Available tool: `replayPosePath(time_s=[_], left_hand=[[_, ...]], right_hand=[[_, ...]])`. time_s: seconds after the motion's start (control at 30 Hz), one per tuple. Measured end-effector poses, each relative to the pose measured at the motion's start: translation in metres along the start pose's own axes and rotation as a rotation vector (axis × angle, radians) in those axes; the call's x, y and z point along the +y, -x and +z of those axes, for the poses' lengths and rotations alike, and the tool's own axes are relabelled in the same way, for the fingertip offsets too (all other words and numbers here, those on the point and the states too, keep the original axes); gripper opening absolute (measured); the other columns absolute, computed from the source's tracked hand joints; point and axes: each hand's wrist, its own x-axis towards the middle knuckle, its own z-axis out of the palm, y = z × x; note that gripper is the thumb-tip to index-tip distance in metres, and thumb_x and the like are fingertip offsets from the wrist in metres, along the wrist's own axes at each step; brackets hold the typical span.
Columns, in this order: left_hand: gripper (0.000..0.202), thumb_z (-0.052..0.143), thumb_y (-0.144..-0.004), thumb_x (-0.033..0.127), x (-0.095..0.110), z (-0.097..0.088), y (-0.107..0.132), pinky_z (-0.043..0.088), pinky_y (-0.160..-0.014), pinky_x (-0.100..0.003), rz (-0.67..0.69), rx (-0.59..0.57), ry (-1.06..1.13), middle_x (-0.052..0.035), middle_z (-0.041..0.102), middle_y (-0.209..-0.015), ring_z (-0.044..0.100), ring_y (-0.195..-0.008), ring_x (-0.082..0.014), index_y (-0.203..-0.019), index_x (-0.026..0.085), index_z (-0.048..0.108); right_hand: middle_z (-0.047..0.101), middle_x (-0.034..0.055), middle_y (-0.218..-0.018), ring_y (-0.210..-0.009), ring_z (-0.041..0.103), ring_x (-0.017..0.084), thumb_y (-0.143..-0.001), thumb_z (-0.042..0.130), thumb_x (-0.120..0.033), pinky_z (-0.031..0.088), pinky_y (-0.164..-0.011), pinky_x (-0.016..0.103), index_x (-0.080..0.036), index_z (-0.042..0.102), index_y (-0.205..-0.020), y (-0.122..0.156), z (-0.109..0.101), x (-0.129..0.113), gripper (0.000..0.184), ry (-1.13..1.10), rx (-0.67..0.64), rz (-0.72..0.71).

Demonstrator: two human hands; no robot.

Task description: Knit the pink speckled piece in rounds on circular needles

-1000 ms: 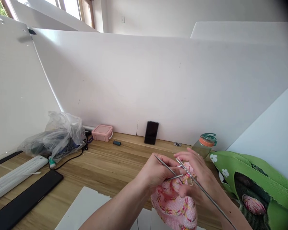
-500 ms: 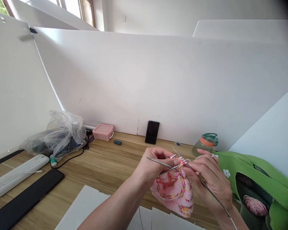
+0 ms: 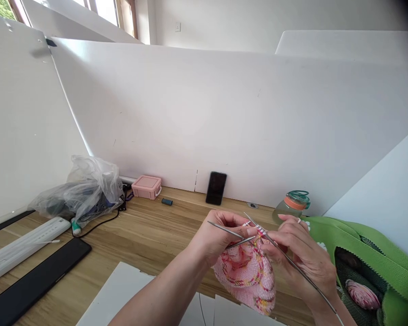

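Observation:
A pink knitted piece (image 3: 246, 276) with yellow and red flecks hangs below my two hands, its top edge looped on thin metal needles. My left hand (image 3: 221, 235) is closed on the knitting and its needles, the thumb pressed near the stitches. One needle tip sticks out leftward past that hand. Closed around a long grey knitting needle (image 3: 301, 270) is my right hand (image 3: 301, 256); the needle's tip crosses the stitches between the hands. Its other end slants down to the lower right. Some of the fingertips are hidden behind the work.
A black phone (image 3: 216, 188) leans against the white partition (image 3: 190, 113). Nearby are a pink box (image 3: 147, 187), a glass jar (image 3: 292, 206) and a green bag (image 3: 357, 235) with a yarn ball (image 3: 362, 294). Leftward lie a plastic bag (image 3: 91, 190) and a power strip (image 3: 27, 249).
My right hand has shifted slightly right and down with its needle, whose tip sits a little lower. My left hand has barely moved. The view has tilted slightly.

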Motion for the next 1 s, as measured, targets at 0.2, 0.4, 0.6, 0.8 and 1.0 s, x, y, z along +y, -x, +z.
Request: replayPosePath(time_s=[0.2, 0.4, 0.6, 0.8, 1.0], left_hand=[[0.035, 0.091, -0.044, 0.033, -0.006, 0.006, 0.002, 0.033, -0.048, -0.021, -0.025, 0.012, -0.068, -0.0019, 0.062, -0.055, 0.049, -0.047, -0.0066, -0.06, 0.009, 0.071], [0.034, 0.091, -0.044, 0.032, -0.016, 0.01, 0.001, 0.03, -0.047, -0.02, -0.051, -0.013, -0.064, -0.0002, 0.061, -0.054, 0.045, -0.047, -0.0052, -0.061, 0.01, 0.072], [0.033, 0.09, -0.05, 0.03, -0.008, -0.005, -0.007, 0.042, -0.057, -0.02, 0.033, -0.016, -0.012, -0.0048, 0.068, -0.066, 0.057, -0.056, -0.0085, -0.069, 0.009, 0.074], [0.04, 0.092, -0.042, 0.024, -0.003, -0.01, -0.008, 0.048, -0.06, -0.022, 0.062, 0.045, 0.021, -0.0049, 0.071, -0.069, 0.063, -0.06, -0.0117, -0.073, 0.011, 0.072], [0.036, 0.091, -0.044, 0.024, -0.007, -0.011, -0.008, 0.046, -0.059, -0.021, -0.014, -0.01, -0.053, -0.0048, 0.07, -0.067, 0.06, -0.058, -0.0096, -0.073, 0.01, 0.075]], right_hand=[[0.062, 0.0047, -0.09, -0.087, 0.061, 0.024, -0.074, 0.058, -0.072, 0.031, -0.108, 0.053, -0.024, 0.055, -0.113, 0.005, 0.004, 0.002, 0.062, 0.05, -0.075, 0.085], [0.062, 0.0133, -0.114, -0.109, 0.057, 0.029, -0.073, 0.054, -0.076, 0.039, -0.103, 0.051, -0.019, 0.052, -0.124, 0.005, 0.011, 0.004, 0.077, 0.001, -0.151, 0.038], [0.046, -0.0044, -0.061, -0.059, 0.043, 0.012, -0.08, 0.072, -0.024, 0.043, -0.088, 0.045, -0.021, 0.066, -0.085, 0.0, 0.001, 0.004, 0.009, 0.054, 0.036, -0.061], [0.048, -0.0052, -0.059, -0.057, 0.044, 0.011, -0.083, 0.064, -0.013, 0.043, -0.089, 0.041, -0.023, 0.067, -0.08, 0.006, -0.003, 0.006, 0.011, -0.202, -0.018, 0.17], [0.052, -0.0031, -0.052, -0.059, 0.051, 0.014, -0.085, 0.064, -0.03, 0.049, -0.086, 0.038, -0.022, 0.067, -0.064, 0.011, -0.009, 0.017, 0.023, -0.394, -0.094, 0.374]])
